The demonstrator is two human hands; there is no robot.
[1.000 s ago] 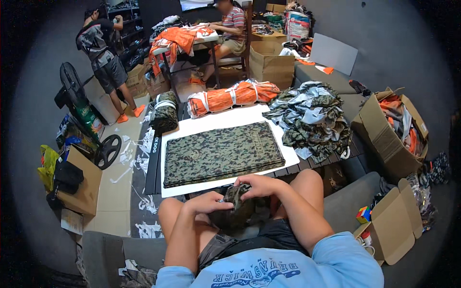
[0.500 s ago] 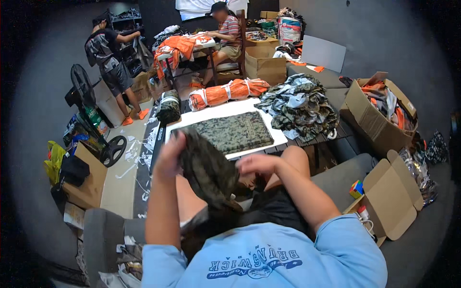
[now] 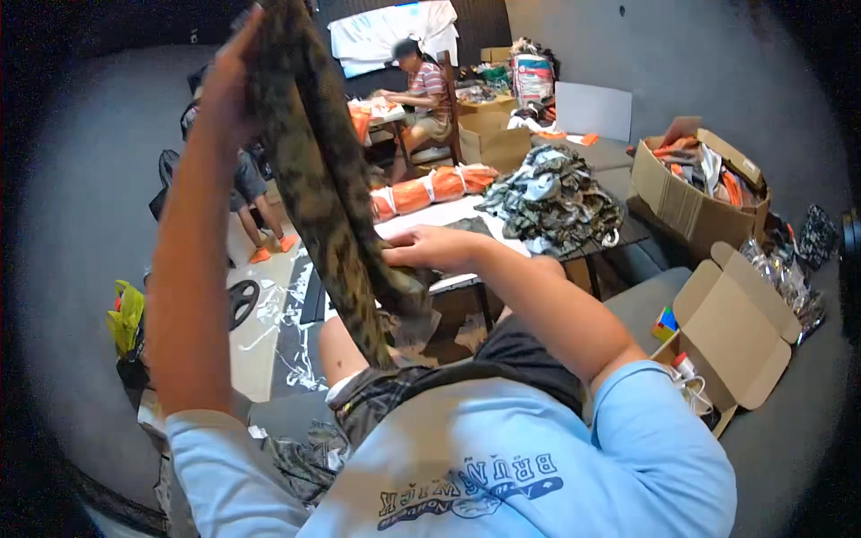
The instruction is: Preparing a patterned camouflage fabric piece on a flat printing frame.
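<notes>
My left hand (image 3: 242,72) is raised high at the upper left, closed on a long camouflage cloth (image 3: 312,179) that hangs down in folds to my lap; motion blurs it. My right hand (image 3: 426,247) grips the same cloth lower down, near the middle of the picture. Behind it, a white board (image 3: 435,215) on a dark slatted low table (image 3: 628,238) carries a pile of crumpled camouflage pieces (image 3: 547,193), an orange bundle tied with white bands (image 3: 413,193), and a mostly hidden flat camouflage stack (image 3: 471,225).
Two other people, one seated (image 3: 421,94) at a table, one standing (image 3: 251,188), are behind. An open carton of orange clothing (image 3: 691,206) stands right; a flattened open box (image 3: 735,332) and a colored cube (image 3: 664,323) lie by my right arm. White scraps (image 3: 296,350) litter the floor left.
My left hand has lifted the camouflage cloth from my lap up past head height, stretching it out lengthwise. My right hand has risen a little with it.
</notes>
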